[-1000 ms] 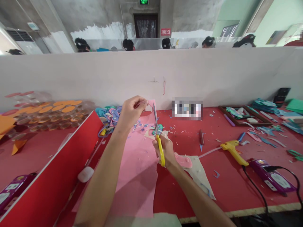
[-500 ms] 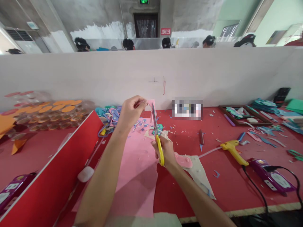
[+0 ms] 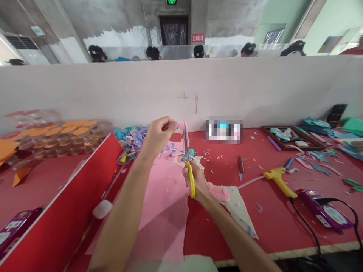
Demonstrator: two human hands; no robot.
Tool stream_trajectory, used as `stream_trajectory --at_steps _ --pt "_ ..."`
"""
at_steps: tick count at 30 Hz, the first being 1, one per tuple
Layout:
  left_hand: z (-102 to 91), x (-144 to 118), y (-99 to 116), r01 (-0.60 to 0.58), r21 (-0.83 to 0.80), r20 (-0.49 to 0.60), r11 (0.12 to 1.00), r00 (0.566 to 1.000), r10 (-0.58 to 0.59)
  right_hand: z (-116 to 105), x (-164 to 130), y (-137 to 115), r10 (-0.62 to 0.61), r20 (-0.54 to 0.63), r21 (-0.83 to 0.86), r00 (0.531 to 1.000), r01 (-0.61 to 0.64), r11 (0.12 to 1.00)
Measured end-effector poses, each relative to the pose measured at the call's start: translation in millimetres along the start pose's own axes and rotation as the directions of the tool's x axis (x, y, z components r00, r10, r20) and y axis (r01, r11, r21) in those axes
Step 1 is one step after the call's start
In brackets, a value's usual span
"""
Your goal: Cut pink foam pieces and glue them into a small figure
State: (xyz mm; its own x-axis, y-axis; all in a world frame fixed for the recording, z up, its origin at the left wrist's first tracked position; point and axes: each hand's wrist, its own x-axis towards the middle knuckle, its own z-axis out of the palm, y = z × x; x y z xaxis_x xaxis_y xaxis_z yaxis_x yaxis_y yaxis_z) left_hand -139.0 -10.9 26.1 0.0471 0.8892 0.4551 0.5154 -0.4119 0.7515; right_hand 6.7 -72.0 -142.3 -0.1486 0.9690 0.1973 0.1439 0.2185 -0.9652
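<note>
My left hand pinches the edge of a small pink foam piece above the far part of the table. Yellow-handled scissors are in my right hand, blades upward and against that piece; I cannot tell whether the blades are fully closed. Under my arms lies a large pink foam sheet. Cut blue and purple foam shapes are heaped beyond my left wrist. A pink foam shape rests on a pale scrap by my right forearm.
A yellow glue gun and a purple box with a black cable lie at right, near a brown frame. A red divider stands at left, beyond it orange-topped cups. A white partition closes the back.
The scissor blades have shifted slightly and stand more upright against the pink piece. My left hand has moved slightly downward, still pinching it.
</note>
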Motion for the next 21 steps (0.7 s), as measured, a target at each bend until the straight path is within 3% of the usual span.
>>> stream_trajectory --at_steps 21 --pt "1.5 -1 2 -0.002 0.034 0.045 0.999 0.999 0.000 -4 -2 -14 0.000 -0.110 -0.068 0.994 -0.007 0.998"
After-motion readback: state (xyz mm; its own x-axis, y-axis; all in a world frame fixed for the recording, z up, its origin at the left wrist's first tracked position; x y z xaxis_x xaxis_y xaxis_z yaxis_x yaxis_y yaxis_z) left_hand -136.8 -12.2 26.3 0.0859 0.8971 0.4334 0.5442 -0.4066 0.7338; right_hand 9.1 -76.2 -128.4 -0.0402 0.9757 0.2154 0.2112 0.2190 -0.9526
